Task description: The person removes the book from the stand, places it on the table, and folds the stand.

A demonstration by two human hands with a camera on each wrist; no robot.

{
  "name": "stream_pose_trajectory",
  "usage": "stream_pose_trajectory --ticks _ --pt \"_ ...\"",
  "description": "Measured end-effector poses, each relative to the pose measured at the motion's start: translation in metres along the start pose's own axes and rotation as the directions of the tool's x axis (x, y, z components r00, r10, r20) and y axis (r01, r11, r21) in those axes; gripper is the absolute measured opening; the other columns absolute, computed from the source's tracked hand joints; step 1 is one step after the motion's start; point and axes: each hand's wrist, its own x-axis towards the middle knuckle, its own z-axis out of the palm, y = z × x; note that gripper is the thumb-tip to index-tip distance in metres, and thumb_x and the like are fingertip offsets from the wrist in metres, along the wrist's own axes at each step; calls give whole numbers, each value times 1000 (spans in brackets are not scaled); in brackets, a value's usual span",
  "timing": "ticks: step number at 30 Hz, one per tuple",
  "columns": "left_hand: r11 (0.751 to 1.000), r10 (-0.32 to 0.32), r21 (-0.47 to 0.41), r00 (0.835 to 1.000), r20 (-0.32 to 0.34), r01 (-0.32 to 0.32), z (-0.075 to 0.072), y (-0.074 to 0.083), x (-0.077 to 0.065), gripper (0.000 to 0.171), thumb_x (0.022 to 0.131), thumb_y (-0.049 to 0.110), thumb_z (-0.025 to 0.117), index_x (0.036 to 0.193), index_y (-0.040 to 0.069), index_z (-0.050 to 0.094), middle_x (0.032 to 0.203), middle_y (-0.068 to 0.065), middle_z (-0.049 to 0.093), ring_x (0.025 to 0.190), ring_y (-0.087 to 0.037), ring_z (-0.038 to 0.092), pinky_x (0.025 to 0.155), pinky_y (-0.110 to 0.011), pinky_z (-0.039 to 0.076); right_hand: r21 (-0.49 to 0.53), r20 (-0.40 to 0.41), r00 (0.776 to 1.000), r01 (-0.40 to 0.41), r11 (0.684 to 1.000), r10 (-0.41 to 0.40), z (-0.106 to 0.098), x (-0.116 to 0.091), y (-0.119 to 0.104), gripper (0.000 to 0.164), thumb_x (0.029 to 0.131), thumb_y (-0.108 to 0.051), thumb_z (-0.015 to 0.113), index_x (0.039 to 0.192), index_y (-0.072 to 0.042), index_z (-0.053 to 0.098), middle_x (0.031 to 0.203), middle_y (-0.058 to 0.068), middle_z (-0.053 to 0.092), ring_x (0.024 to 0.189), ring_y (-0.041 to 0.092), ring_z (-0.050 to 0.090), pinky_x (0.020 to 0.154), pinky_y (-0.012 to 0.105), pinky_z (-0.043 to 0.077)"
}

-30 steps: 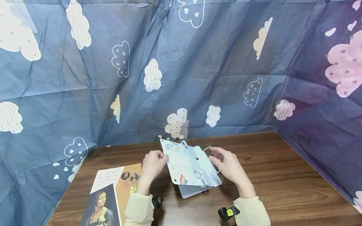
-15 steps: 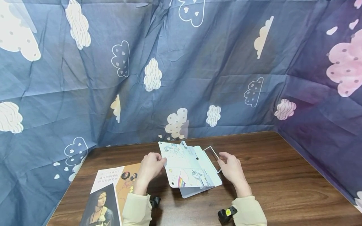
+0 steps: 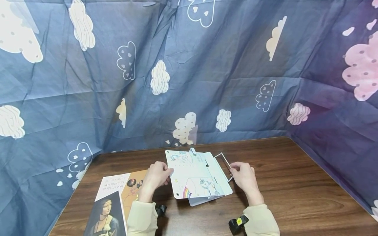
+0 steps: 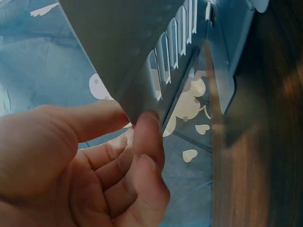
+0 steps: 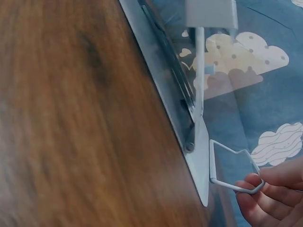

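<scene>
Unicorn-printed folding stand (image 3: 199,177): sat mid-tabletop (image 3: 295,186) toward the back edge, upper panel (image 3: 184,173) slanted over its base (image 3: 200,201) | left hand (image 3: 156,175): grip pinched that panel's left edge | right hand (image 3: 244,175): grip pinched the wire bracket (image 3: 226,160) on the stand's right | portrait-covered book (image 3: 107,213): lay along the tabletop's left edge

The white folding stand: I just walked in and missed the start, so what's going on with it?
Someone is handling the white, unicorn-printed folding stand on the dark brown wooden table. The left grip pinches the edge of its tilted printed panel; the right grip pinches the thin white wire loop at the opposite side. The panel stands off the base, not folded flat. A white-and-orange printed book lies to the left.
</scene>
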Motion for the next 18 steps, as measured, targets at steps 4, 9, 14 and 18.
stream_pose_trajectory --ticks 4,9,14,18 --pt "999 -1 34 1000 24 0 3 -5 1 30 93 20 65 67 8 57 56 -1 60 54 -22 65 47 -28 45 43 35 999 -32 999 30 -2 0 2 18 89 -3 64 104 3 72 81 8 71 74 19 65 67 35 48" --pt "993 -22 117 995 97 11 7 -9 1 31 90 24 71 71 8 53 58 -4 60 56 -20 64 48 -29 39 117 73 996 -56 991 48 -3 2 6 16 90 0 63 102 9 69 78 13 71 67 21 69 58 30 53" --pt "989 -22 145 992 121 4 10 -13 2 32 89 26 72 69 8 54 56 -5 59 51 -18 58 48 -28 36 143 79 995 -70 987 59 -5 2 8 13 89 0 65 98 8 70 73 10 70 64 20 67 56 28 54" --pt "988 -22 157 993 118 3 13 -16 3 33 89 26 71 68 8 54 53 -2 54 47 -14 48 47 -27 34 169 86 994 -77 983 63 -6 2 9 11 88 0 66 95 7 70 74 11 70 64 20 68 58 32 55"
